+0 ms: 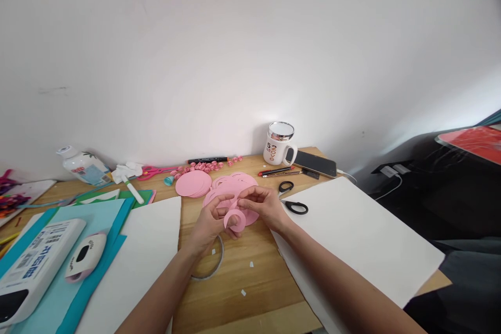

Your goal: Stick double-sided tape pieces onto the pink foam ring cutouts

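Observation:
Over the wooden desk point(254, 282), my left hand point(211, 219) and my right hand point(263, 204) together pinch a pink paper spiral strip point(235, 217) that curls into a loop between them. Fingers of both hands are closed on the strip. Just behind the hands lie cut pink paper spirals point(235, 183) and a stack of pink paper discs point(192, 183). Small rolled pink paper roses point(203, 166) sit in a row further back. Black scissors point(293, 198) lie right of my right hand.
A large white sheet point(364, 240) covers the right side; another white sheet point(136, 261) and blue paper point(90, 214) lie left. A white mug point(278, 144), phone point(315, 163), pens point(279, 171), black marker point(207, 159), pink scissors point(154, 170), a bottle point(84, 165), paper punch point(86, 254), a tape ring point(213, 263).

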Motion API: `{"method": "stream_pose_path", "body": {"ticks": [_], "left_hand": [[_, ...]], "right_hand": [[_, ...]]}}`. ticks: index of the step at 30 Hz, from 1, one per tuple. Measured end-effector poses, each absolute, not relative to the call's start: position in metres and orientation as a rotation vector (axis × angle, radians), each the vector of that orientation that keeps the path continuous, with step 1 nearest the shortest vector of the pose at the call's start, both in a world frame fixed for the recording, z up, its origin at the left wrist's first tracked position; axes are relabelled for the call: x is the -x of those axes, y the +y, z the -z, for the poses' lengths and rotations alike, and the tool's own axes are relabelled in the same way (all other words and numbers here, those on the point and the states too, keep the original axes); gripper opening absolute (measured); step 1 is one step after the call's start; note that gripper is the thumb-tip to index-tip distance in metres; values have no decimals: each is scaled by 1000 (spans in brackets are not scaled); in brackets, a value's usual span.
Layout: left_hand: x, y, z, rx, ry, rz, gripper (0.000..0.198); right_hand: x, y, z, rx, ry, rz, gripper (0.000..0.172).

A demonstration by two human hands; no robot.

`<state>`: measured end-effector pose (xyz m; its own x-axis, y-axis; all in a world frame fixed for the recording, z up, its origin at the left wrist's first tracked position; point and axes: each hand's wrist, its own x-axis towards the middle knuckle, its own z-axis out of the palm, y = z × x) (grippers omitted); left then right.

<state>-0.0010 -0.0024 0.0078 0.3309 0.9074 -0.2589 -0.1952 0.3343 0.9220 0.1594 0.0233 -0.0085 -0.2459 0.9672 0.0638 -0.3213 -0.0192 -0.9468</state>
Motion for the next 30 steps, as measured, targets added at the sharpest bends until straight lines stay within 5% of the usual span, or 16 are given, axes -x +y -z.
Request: {"method": "stream_pose_path", "body": {"ticks": [30], "left_hand": [[1,-3,-12,-951,951,-874,71]], "right_hand": [[-160,23,9,823,-1283,-1470,23]]}}
